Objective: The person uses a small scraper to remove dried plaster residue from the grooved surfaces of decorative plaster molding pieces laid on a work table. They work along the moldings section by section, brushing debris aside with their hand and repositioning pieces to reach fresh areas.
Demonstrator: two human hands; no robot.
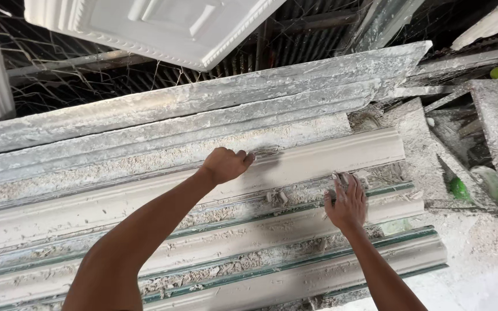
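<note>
The plaster cornice moulding (318, 158) could crack if pried unevenly. The left hand (226, 165) curls around its upper edge at twelve o'clock; the right hand (347, 201) presses open-palmed on its lower edge.

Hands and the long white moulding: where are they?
Left hand (226, 165), head view, on its knuckles.
Right hand (347, 203), head view, on its back.
Moulding (318, 161), head view, on its smooth curved face.
</note>
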